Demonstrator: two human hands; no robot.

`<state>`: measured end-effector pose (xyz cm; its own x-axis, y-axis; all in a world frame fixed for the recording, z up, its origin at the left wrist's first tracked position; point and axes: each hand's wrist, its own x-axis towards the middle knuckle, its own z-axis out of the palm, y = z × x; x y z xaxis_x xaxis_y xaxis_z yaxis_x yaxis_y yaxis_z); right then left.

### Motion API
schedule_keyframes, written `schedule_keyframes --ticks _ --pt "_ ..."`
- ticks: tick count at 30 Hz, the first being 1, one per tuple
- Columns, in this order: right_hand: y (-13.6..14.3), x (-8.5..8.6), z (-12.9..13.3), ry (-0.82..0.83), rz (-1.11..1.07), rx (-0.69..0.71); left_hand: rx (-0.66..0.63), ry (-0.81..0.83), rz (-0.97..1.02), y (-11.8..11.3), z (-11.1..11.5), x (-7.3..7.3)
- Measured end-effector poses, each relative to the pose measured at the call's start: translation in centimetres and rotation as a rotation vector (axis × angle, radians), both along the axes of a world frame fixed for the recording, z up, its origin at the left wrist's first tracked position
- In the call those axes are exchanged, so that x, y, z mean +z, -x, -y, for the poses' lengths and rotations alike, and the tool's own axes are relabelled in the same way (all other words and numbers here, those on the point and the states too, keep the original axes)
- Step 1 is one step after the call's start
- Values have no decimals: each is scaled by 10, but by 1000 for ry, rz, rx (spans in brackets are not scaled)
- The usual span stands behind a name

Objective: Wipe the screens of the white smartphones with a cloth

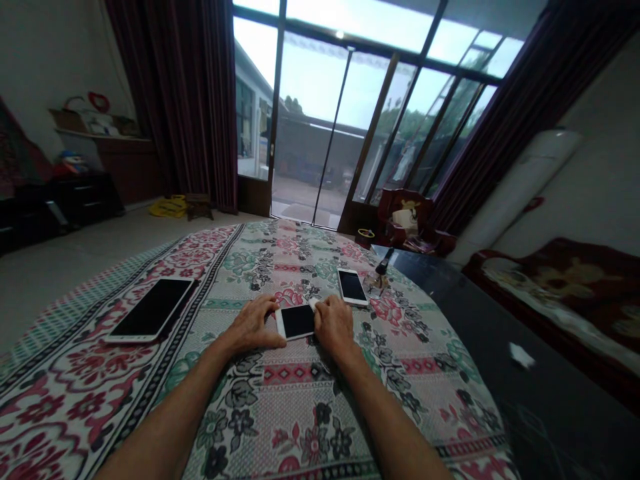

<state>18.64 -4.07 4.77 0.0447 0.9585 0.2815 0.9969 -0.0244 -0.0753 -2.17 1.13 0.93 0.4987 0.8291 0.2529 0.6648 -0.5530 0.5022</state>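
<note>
Spanning the left end of the white phone (297,322) in the head view, the left hand (254,324) has its thumb at the near edge and its fingers at the far edge, clamped on it; the right hand (337,327) has its fingers bunched together on the right end, though its thumb is hidden, so I cannot tell how that one sits; taking the large device (153,310) as landmark, the white phone is well to its right, over the floral tablecloth (315,407); whether it touches the cloth I cannot tell; it should handle as light, stiff and slick, with a face that is probably fragile; the short ends or side edges look the best hold, clear of that face; counted up: two hands, one white phone held, one large device, one second phone (353,287) farther right of that landmark, one glass vessel (374,287) farther right still, one tablecloth.
</note>
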Motion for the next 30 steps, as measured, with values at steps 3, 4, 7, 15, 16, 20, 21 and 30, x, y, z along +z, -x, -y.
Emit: schedule_keyframes --ticks 3,4,7,15,16,20,21,30 --pt "23 -4 8 -17 -23 162 51 -63 20 -4 4 -5" --pt "28 -6 9 -26 -32 214 71 -94 30 -6 6 -7" --pt "34 -11 9 -52 -66 295 156 -171 40 -12 11 -9" --pt "-1 -12 -30 -40 -82 84 256 -200 -60 -21 18 -2" --pt "-3 -11 -35 -38 -72 50 263 -203 -70 -22 19 -1" --pt "-1 -7 -45 -30 -55 -19 285 -210 -118 -27 23 0" --pt "1 -6 -44 -31 -52 -12 290 -207 -131 -29 24 -1" --pt "18 -13 -6 -19 -84 284 281 -228 -216 -36 21 4"
